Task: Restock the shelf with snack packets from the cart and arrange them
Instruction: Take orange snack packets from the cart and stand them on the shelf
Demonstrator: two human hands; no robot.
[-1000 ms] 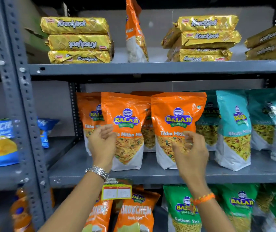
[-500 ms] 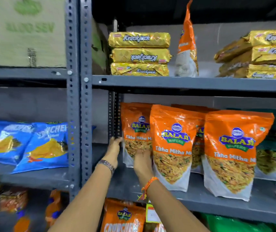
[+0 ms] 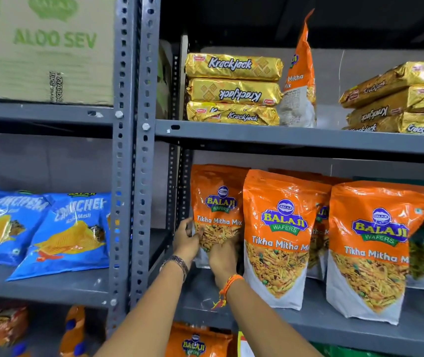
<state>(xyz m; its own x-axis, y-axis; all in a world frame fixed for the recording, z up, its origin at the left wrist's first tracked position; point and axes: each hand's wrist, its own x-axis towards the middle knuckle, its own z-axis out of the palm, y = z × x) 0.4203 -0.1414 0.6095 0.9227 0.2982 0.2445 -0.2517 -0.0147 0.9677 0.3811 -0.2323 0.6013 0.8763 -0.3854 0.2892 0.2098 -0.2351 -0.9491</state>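
Three orange Balaji Tikha Mitha Mix packets stand upright on the grey middle shelf (image 3: 321, 328). The leftmost packet (image 3: 217, 199) stands furthest back, close to the shelf's left upright. My left hand (image 3: 185, 240) grips its lower left edge and my right hand (image 3: 223, 257) holds its bottom right, both covering the lower part of the bag. Two more orange packets, the middle one (image 3: 280, 228) and the right one (image 3: 375, 243), stand nearer the front edge. More orange bags show behind them.
Gold Krackjack stacks (image 3: 234, 88) and a side-on orange packet (image 3: 301, 81) sit on the upper shelf. Blue Crunchem bags (image 3: 69, 233) lie on the left bay, under an Aloo Sev carton (image 3: 48, 47). Perforated grey uprights (image 3: 133, 176) separate the bays. Orange bags (image 3: 195, 343) fill the shelf below.
Both hands left the two front orange packets and moved left to the back-left packet, now gripping its lower part. The view has swung left.
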